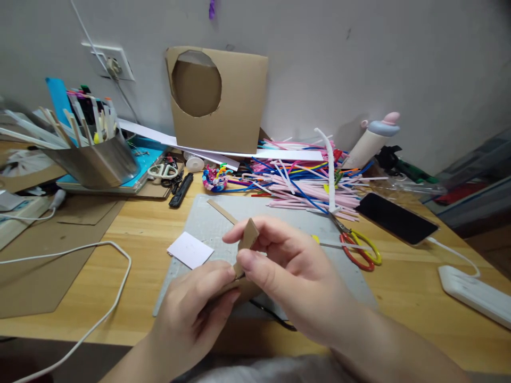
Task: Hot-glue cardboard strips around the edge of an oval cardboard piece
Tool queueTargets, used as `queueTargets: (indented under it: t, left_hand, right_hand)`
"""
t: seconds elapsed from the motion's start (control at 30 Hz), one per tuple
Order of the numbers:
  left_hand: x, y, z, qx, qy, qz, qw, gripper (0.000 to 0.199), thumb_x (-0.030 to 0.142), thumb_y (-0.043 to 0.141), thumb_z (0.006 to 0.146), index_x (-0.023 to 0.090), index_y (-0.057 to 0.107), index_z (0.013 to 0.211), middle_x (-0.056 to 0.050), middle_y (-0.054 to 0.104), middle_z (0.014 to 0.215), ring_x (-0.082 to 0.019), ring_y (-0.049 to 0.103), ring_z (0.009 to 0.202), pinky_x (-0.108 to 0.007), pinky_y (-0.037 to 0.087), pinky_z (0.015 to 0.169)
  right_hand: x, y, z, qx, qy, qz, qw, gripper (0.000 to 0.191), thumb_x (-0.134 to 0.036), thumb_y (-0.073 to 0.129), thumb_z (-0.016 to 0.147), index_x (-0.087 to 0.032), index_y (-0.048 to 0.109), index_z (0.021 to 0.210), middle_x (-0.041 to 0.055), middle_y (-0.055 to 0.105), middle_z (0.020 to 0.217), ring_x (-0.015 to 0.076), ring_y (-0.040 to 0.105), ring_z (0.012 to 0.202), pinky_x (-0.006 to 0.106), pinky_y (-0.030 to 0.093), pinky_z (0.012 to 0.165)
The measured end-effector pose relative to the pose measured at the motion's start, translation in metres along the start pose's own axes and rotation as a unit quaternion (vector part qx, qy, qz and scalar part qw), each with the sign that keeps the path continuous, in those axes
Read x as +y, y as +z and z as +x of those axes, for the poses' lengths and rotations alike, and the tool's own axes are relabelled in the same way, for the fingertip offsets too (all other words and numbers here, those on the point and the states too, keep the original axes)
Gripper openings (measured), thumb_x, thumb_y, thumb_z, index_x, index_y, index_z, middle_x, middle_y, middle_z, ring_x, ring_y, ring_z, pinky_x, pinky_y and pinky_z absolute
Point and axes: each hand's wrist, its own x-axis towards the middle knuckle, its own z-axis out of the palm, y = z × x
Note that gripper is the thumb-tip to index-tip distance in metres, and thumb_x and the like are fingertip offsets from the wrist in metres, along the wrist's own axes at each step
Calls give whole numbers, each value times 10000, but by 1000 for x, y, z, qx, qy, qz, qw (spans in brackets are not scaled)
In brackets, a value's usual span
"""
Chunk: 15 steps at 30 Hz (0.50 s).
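Over the front of the grey cutting mat (179,287), my right hand (299,266) pinches a small pointed cardboard piece (249,234) between thumb and fingers, its tip standing up. My left hand (191,306) is closed on a larger brown cardboard piece (248,291) just below, mostly hidden by the hands. The small piece's lower end meets the larger one; whether they are joined, I cannot tell. On the mat lie a thin cardboard strip (221,211) and a white paper card (190,250). Scissors (361,247) with red and yellow handles rest to the right.
A cardboard panel with a round hole (239,101) leans on the wall. Pipe cleaners (295,183) are heaped behind the mat. At left stands a metal holder (99,162) of sticks; a white cable (123,282) crosses the table. A phone (395,218) lies at right, near a power strip (475,292).
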Motion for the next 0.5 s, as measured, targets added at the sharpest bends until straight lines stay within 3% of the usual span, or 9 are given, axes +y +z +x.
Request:
queueTargets:
  t: [0.17, 0.33, 0.5]
  left_hand:
    - [-3, 4, -12, 32, -10, 13, 999, 429, 66, 563, 917, 266, 485, 1289, -17, 750, 906, -143, 728, 715, -251, 613, 624]
    - [-9, 2, -20, 9, 40, 41, 998, 646, -15, 554, 867, 319, 456, 1411, -51, 735, 1121, -160, 746, 917, -270, 627, 737]
    - [-5, -2, -18, -40, 67, 91, 993, 578, 8, 509, 904, 244, 490, 1431, -114, 677, 1351, -221, 679, 1218, -346, 622, 934]
  right_hand:
    - [8, -5, -11, -25, -69, -14, 997, 203, -187, 638, 931, -253, 624, 1123, -6, 610, 870, 154, 625, 764, 281, 543, 681]
    - [13, -21, -16, -60, -166, -125, 976, 206, -252, 558, 1011, -225, 723, 1132, 72, 718, 998, 220, 673, 939, 371, 557, 843]
    - [14, -28, -20, -110, -165, -188, 962, 373, -400, 455, 1076, -243, 720, 1286, 86, 702, 1140, 229, 670, 1079, 379, 523, 970]
